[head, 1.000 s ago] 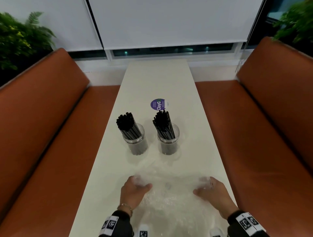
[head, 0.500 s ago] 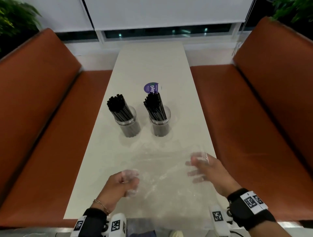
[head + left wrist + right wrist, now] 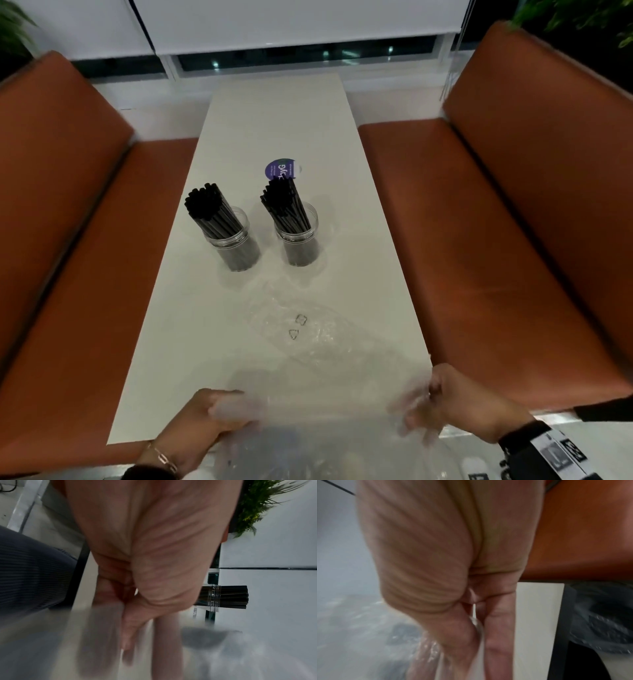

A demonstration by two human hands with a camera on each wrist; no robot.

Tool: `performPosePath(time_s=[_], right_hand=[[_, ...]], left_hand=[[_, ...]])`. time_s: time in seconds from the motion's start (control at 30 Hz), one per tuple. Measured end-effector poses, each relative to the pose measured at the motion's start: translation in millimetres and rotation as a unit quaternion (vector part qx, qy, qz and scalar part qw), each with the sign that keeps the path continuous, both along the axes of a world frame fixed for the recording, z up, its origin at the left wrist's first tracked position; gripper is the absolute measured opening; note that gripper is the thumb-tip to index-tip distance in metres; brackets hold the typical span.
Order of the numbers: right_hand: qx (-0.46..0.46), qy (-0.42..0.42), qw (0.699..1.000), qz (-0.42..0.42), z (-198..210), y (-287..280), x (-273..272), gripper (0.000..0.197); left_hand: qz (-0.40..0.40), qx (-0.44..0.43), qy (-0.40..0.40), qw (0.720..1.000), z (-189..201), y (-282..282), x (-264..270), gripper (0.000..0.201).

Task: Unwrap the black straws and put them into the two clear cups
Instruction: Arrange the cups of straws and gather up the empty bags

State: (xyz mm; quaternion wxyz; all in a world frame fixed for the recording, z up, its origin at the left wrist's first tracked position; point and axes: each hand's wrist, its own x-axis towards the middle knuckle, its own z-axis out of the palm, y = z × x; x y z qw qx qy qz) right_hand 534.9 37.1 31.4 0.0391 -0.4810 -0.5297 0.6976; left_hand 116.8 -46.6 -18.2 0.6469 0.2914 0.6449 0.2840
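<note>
My left hand [image 3: 209, 416] gripped the left edge of the clear plastic wrapper [image 3: 308, 346], fingers curled round it, at the near tabletop [image 3: 274, 113] edge; left clear cup [image 3: 236, 245] and right clear cup [image 3: 299, 240] stood farther back, side by side, each full of black straws [image 3: 205, 209]; my right hand [image 3: 455, 404] pinched the wrapper's right edge, other fingers blurred.

**Black straws, clear cups and wrapper**

Two clear cups, left cup [image 3: 236, 240] and right cup [image 3: 298, 240], stand upright side by side, slightly apart, mid-table. Each holds a bundle of black straws [image 3: 209, 214] leaning left, ends above the rim. The clear plastic wrapper [image 3: 308, 342], crumpled and empty, lies nearer the table's near edge.
</note>
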Motion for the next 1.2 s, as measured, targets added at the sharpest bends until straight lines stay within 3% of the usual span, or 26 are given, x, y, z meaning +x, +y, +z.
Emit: performPosePath(time_s=[0.07, 0.13, 0.2, 0.23, 0.3, 0.4, 0.5, 0.6, 0.67, 0.77, 0.87, 0.93, 1.07, 1.13, 1.2], right_hand=[[0.071, -0.011, 0.997, -0.020, -3, 0, 3, 0.038], [0.104, -0.014, 0.992, -0.066, -7, 0, 2, 0.059], [0.090, 0.012, 0.991, -0.101, -10, -2, -2, 0.057], [0.089, 0.032, 0.990, -0.109, -11, -3, -5, 0.054], [0.105, 0.068, 0.986, -0.114, -12, -4, -13, 0.056], [0.115, 0.060, 0.988, -0.084, -21, -3, -12, 0.062], [0.010, 0.108, 0.994, -0.025, -22, 6, 4, 0.038], [-0.055, 0.167, 0.984, -0.006, -11, 9, 4, 0.051], [-0.039, 0.107, 0.993, -0.019, -5, 10, -15, 0.057], [0.045, -0.002, 0.999, -0.017, -4, 12, -42, 0.036], [0.035, -0.041, 0.998, 0.030, 3, 22, -53, 0.077], [0.058, -0.073, 0.995, 0.047, 6, 32, -56, 0.080], [0.109, -0.126, 0.986, 0.022, -17, 53, -60, 0.050], [0.149, -0.200, 0.968, 0.018, -29, 59, -65, 0.056], [0.180, -0.251, 0.951, -0.017, -41, 59, -69, 0.066]], left_hand=[[0.007, 0.015, -0.005, 1.000, 7, 3, -4, 0.044], [0.103, 0.017, -0.061, 0.993, 15, 12, -8, 0.038], [0.171, -0.018, -0.119, 0.978, 19, 20, -9, 0.032], [0.174, -0.054, -0.149, 0.972, 22, 21, -7, 0.048], [0.106, -0.098, -0.123, 0.982, 24, 22, -5, 0.071], [-0.027, -0.034, 0.000, 0.999, 24, 23, -2, 0.066], [-0.013, 0.039, 0.057, 0.998, 34, 34, -4, 0.061], [0.007, 0.100, 0.055, 0.993, 46, 56, -1, 0.034], [0.004, 0.120, 0.065, 0.991, 47, 73, 4, 0.020], [0.027, 0.116, 0.089, 0.989, 48, 102, 17, 0.015], [0.028, 0.139, 0.138, 0.980, 47, 130, 20, 0.020], [0.030, 0.164, 0.176, 0.970, 38, 145, 16, 0.018], [0.011, 0.201, 0.299, 0.933, 14, 166, 13, 0.033], [-0.016, 0.199, 0.386, 0.901, 2, 173, 16, 0.035], [-0.037, 0.190, 0.421, 0.886, -11, 178, 20, 0.035]])
